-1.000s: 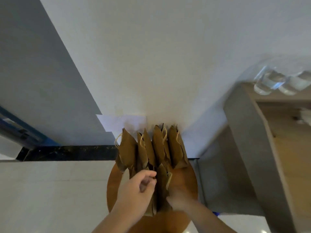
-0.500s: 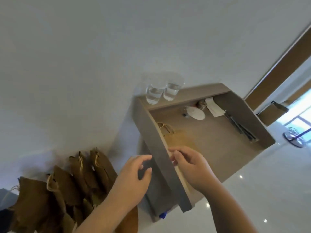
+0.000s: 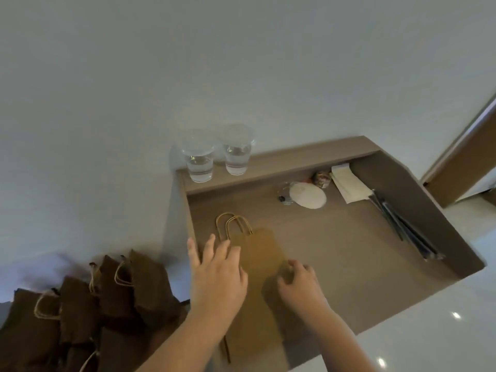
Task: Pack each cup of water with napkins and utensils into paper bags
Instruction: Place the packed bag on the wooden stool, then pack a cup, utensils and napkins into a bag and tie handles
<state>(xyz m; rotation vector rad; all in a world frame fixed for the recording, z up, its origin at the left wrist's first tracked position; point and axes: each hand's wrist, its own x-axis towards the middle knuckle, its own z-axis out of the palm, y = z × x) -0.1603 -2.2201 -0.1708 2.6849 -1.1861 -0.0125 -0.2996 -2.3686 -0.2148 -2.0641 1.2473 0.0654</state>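
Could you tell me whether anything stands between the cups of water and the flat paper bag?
Nothing visible does: only bare desk separates the cups on the back ledge from the paper bag.

The left hand (image 3: 217,275) covers part of the flat paper bag (image 3: 259,255); standing bags (image 3: 80,304) run off-frame.

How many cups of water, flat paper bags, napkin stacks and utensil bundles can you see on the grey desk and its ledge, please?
Clear plastic cups of water: 2
Flat brown paper bag with twine handles: 1
Stack of white paper napkins: 1
Bundle of dark wrapped utensils: 1
Total: 5
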